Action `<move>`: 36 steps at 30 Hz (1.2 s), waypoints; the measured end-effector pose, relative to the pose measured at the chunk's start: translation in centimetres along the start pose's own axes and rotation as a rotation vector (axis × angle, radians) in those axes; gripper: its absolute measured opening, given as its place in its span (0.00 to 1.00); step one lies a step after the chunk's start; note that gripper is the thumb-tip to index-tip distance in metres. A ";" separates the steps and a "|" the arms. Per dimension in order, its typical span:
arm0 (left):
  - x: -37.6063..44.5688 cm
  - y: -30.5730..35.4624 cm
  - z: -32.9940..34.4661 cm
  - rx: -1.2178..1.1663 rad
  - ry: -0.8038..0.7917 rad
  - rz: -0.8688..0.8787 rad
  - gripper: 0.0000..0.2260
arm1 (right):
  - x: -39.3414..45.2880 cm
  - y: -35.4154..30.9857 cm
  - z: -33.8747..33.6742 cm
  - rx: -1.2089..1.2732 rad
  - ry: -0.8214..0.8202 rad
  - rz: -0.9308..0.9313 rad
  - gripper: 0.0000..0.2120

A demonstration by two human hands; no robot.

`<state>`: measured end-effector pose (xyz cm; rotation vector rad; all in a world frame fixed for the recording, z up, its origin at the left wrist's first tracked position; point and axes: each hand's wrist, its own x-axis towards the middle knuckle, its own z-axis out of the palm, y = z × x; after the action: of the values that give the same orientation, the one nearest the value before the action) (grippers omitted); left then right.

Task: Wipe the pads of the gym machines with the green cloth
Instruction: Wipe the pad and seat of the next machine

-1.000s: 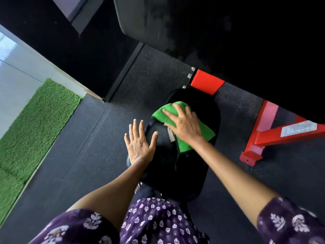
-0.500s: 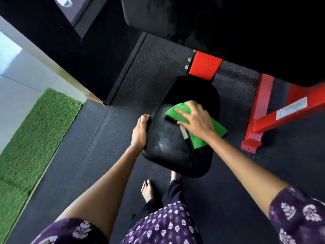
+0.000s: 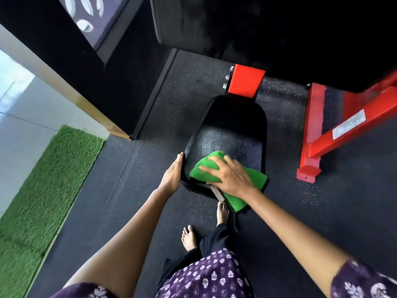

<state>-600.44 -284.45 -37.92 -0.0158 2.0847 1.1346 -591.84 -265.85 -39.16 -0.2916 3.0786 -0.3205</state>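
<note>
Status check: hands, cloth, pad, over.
Right hand presses cloth on pad, near end. Left hand flat against pad's left edge. Nothing blocking the pad.

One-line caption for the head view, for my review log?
Right hand presses the green cloth onto the black seat pad while the left hand steadies its edge.

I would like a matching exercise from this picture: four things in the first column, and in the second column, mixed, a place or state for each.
Column 1
1. green cloth
2. left hand
3. red frame
4. grass mat

Column 2
A. lies far left, beside the pale tiles
B. rests against the left edge of the black seat pad
C. pressed on the pad under the right hand
D. stands on the floor, right of the pad

Pairs: 1-C, 2-B, 3-D, 4-A
</note>
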 end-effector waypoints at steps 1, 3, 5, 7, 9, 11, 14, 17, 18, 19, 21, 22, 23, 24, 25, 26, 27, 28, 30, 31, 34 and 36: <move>-0.3 0.2 0.0 0.212 -0.038 0.070 0.22 | -0.3 1.4 -0.5 0.012 0.006 0.114 0.27; -0.6 0.0 -0.1 0.488 -0.116 0.108 0.21 | 0.6 2.5 -1.2 0.027 0.028 0.420 0.26; -0.1 -0.3 0.0 0.591 -0.149 0.054 0.22 | 2.5 1.2 -1.3 0.022 -0.005 0.629 0.25; 0.1 -0.3 0.0 0.573 -0.144 0.023 0.23 | 3.8 -1.5 -1.2 0.043 -0.001 0.612 0.25; -0.4 0.3 0.3 0.252 -0.125 -0.005 0.22 | 3.0 -3.8 -0.2 0.045 0.019 0.421 0.25; -0.9 1.1 0.2 -0.054 -0.131 -0.002 0.24 | 0.7 -4.2 0.5 0.035 0.007 0.202 0.27; -0.3 0.6 -0.4 -0.054 -0.150 -0.038 0.28 | -2.6 -0.9 0.0 -0.005 0.019 0.037 0.29; 0.6 0.1 -0.3 0.569 -0.190 0.022 0.29 | -3.1 3.5 -1.3 -0.022 0.053 0.408 0.26; 0.7 0.3 0.1 0.716 -0.172 0.070 0.35 | -2.3 4.1 -1.5 0.015 0.052 0.620 0.25; 0.6 0.6 0.8 0.746 -0.136 0.135 0.43 | -1.2 4.0 -1.6 0.069 0.058 0.796 0.25; 0.6 1.3 2.4 0.592 0.000 0.208 0.38 | 0.5 2.1 -1.5 0.122 0.068 0.920 0.27; 0.9 1.6 3.1 0.572 0.069 0.258 0.31 | 0.7 0.9 -1.1 0.118 0.075 0.848 0.28; 1.3 2.0 3.9 0.609 0.109 0.304 0.28 | 0.0 0.0 -0.5 0.096 0.068 0.719 0.29; 1.4 2.4 4.4 0.663 0.124 0.349 0.27 | -1.2 -0.4 0.0 0.049 0.054 0.574 0.31; 1.7 2.7 4.8 0.704 0.115 0.404 0.27 | -2.8 -0.2 0.5 -0.012 0.055 0.459 0.32; 2.0 3.3 5.6 0.718 0.084 0.448 0.29 | -4.5 0.6 0.5 -0.045 0.057 0.420 0.32; 2.1 3.5 6.0 0.727 0.052 0.468 0.30 | -5.2 1.5 0.5 -0.024 0.050 0.451 0.31; 2.5 3.9 6.7 0.744 0.022 0.487 0.29 | -5.6 2.7 0.3 0.038 0.043 0.560 0.30; 3.0 4.5 7.6 0.799 -0.006 0.520 0.27 | -4.6 5.0 0.1 0.244 0.039 0.812 0.27; 3.2 4.9 8.1 0.829 -0.011 0.541 0.27 | -3.5 6.0 0.1 0.327 0.066 0.893 0.27; 4.3 5.7 9.6 0.876 -0.016 0.586 0.34 | -1.6 7.2 0.0 0.366 0.132 0.943 0.27; 4.7 6.2 10.6 0.889 -0.002 0.582 0.37 | -2.5 6.4 0.5 0.376 0.174 0.893 0.28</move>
<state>-599.54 -271.47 -39.87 1.0601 2.4873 0.3937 -590.53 -259.31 -40.95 1.1152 2.8260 -0.8533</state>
